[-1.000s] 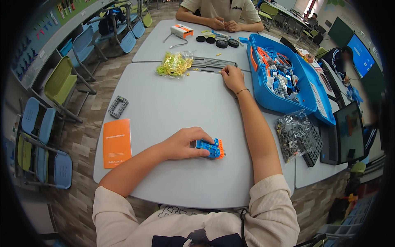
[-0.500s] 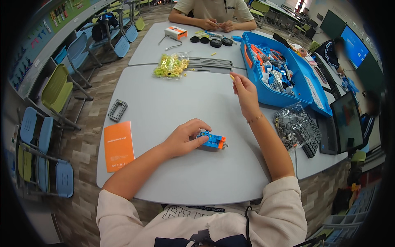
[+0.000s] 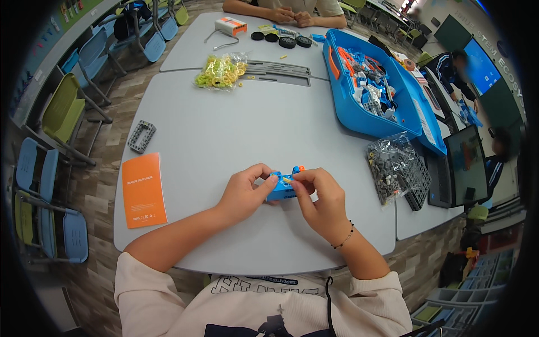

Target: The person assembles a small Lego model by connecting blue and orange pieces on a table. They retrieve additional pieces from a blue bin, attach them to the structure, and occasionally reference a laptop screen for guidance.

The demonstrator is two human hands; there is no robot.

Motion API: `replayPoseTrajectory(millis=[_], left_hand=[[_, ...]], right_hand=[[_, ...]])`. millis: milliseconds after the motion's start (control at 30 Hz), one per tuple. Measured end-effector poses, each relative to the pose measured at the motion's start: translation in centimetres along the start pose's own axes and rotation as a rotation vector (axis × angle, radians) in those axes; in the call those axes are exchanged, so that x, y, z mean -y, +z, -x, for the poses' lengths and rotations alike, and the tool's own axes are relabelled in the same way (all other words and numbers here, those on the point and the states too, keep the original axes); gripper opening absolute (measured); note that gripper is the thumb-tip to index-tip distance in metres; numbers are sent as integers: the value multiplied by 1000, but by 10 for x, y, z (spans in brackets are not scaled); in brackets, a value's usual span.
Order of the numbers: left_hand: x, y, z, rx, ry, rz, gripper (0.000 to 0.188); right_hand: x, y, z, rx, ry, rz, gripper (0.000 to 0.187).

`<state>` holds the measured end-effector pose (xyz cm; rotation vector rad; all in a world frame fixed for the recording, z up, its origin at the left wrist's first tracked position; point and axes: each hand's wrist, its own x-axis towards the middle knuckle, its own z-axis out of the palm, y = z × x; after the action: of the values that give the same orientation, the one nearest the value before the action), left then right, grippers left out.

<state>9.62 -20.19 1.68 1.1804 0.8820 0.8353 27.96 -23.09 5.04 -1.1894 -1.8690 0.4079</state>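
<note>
In front of me, at the middle of the table, my left hand (image 3: pixel 247 188) grips a small blue building-block assembly (image 3: pixel 279 192) with an orange piece showing at its far end. My right hand (image 3: pixel 323 194) pinches a small yellow peg (image 3: pixel 287 180) between thumb and fingers and holds it at the top of the blue assembly. My fingers hide much of the assembly, and I cannot tell whether the peg sits in a hole.
To the left lie an orange booklet (image 3: pixel 145 191) and a grey block frame (image 3: pixel 141 136). Farther off are a bag of yellow-green parts (image 3: pixel 220 71) and black wheels (image 3: pixel 287 42). A blue case (image 3: pixel 359 124), a bag of grey parts (image 3: pixel 387 174) and a laptop (image 3: pixel 469 168) stand right. Another person's hands (image 3: pixel 295 16) rest opposite.
My right hand has come back from the far side of the table with the yellow peg to the blue assembly. My left hand has turned the assembly. The view has shifted slightly.
</note>
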Motion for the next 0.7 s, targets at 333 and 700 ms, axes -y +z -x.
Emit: replayPoseTrajectory(millis=[333,700], left_hand=[[6,10,10,-9,164,-17,21],[-1,12,19,-63,294,-252,18]], right_hand=[[-4,6,1,-39,-266,150,20],[-5,10,11,-40,-426,280,25]])
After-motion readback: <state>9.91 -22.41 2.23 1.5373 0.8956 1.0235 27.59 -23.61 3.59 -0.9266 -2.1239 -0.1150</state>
